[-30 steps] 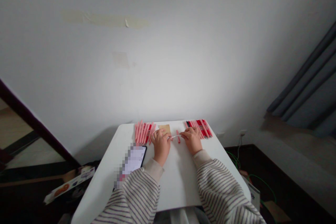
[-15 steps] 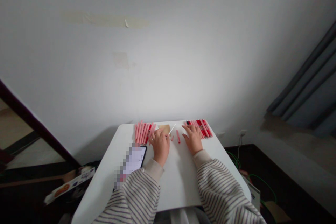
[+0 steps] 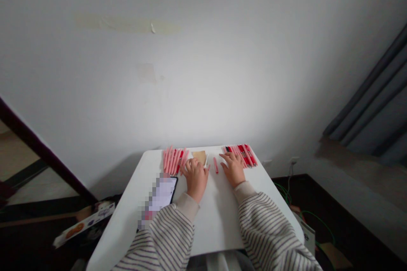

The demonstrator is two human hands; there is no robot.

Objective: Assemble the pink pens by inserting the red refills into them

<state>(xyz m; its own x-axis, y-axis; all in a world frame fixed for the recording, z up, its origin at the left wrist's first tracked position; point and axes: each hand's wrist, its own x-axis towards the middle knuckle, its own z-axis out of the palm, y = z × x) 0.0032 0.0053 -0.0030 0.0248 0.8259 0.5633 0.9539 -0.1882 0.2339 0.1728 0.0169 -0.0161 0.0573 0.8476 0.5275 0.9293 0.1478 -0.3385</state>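
Note:
My left hand (image 3: 196, 176) rests on the white table with its fingers apart, just right of a row of pink and red pens (image 3: 171, 161). A thin white stick (image 3: 207, 160), like a pen refill, lies by its index finger and thumb; its lower end meets the hand, and whether they touch is unclear. My right hand (image 3: 234, 168) is spread open beside a second row of pens (image 3: 249, 155), its fingers partly over them. Between the hands lies a single pink pen barrel (image 3: 216, 165), apart from both. Behind my left fingertips is a tan square (image 3: 199, 156).
A phone (image 3: 162, 197), partly blurred out, lies left of my left forearm on the white table (image 3: 216, 224). The wall (image 3: 203, 72) stands right behind the table. Green cables (image 3: 284, 192) hang on the right, and a dark curtain (image 3: 372, 97) is farther up.
My left hand has shifted slightly, its thumb now farther right. The white stick has turned more upright and moved left. The small pink piece beside it is now hidden. My right hand has barely moved.

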